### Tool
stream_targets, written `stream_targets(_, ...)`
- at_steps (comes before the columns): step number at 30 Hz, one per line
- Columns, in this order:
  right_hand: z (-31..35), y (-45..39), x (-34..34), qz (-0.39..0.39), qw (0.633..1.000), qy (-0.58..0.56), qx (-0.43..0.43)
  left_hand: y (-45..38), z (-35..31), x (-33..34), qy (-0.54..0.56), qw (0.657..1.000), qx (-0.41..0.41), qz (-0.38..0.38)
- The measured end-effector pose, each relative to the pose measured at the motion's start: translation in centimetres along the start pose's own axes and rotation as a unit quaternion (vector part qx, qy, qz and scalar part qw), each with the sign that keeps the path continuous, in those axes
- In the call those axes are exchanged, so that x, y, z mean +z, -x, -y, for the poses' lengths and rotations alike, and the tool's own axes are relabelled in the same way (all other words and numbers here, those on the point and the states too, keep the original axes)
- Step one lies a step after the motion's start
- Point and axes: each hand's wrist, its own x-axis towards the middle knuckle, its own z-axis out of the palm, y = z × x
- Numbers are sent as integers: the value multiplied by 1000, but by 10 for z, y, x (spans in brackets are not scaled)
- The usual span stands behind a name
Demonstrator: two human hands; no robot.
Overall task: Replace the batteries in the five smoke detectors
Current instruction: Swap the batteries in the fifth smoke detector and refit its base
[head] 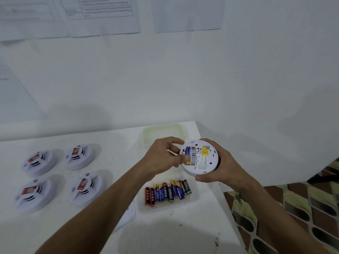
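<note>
The right hand grips the smoke detector back-up above the counter, exposing its compartment so the left hand can pinch a battery at nine o'clock.

There is just one view, from a camera on the person's head. It looks forward and down. Both hands, the left and the right, sit close below it, near the middle of the picture. The white counter fills the lower left and runs away from the camera to a white wall up top. A patterned floor shows at the lower right.
</note>
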Motion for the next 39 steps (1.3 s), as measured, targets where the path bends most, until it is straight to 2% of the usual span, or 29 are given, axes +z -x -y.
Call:
stream_targets(3, -2, 0, -4, -15, 1000, -8, 6, -12, 4, -3, 24, 1000, -4, -16)
stream_targets(6, -6, 1, -9, -27, 1000, -5, 14, -36, 22, -11, -127, 989, 0, -78)
stream_targets(9, -11, 4, -14, -29, 999, 0, 21, -56, 38, -16, -247, 967, -24, -51)
stream_targets(16, -20, 7, -18, -36, 999, 16, 33, -78, 55, -2, -298, 952, -68, 22)
stream_targets(21, -21, 10, -20, -39, 998, 7, 42, -83, 58, 2, -287, 954, -81, 42)
stream_targets(25, -20, 11, -18, -38, 998, 6, 50, -83, 60, 5, -252, 964, -83, 28)
stream_targets(32, -17, 11, -15, -35, 998, 12, 51, -73, 51, 6, -153, 986, -61, -34)
stream_targets(39, 0, -1, 2, -22, 999, 11, 34, -42, 8, -19, -78, 989, 28, -122)
